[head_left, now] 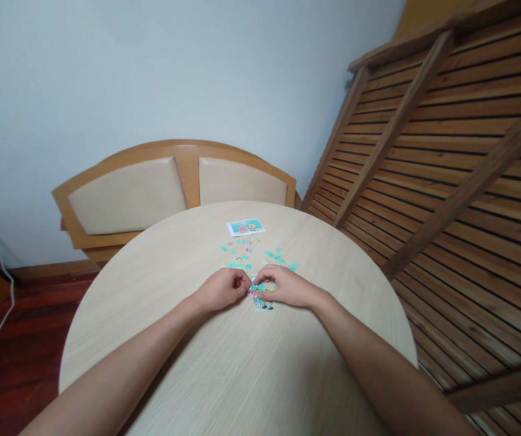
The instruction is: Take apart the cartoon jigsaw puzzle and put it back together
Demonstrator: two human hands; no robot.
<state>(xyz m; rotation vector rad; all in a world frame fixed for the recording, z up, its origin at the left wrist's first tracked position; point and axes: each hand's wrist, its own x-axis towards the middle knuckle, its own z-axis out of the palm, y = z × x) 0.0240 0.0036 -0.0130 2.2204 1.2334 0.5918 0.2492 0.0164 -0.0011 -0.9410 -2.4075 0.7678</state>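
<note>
Bare tabletop (346,266) leaves room left of the person's left hand (223,289) and right of the right hand (290,286); just beyond both, loose pieces (281,260) and then a picture card (246,227) obstruct forward passage.

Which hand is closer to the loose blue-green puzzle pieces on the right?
Right. The right hand is just on the near side of those loose pieces; the left hand is farther off, to their left.

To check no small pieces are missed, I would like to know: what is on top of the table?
On the table are a picture card, loose small pieces and a colourful patch. Whatever the left grip, right grip and forearms cover cannot be seen.
</note>
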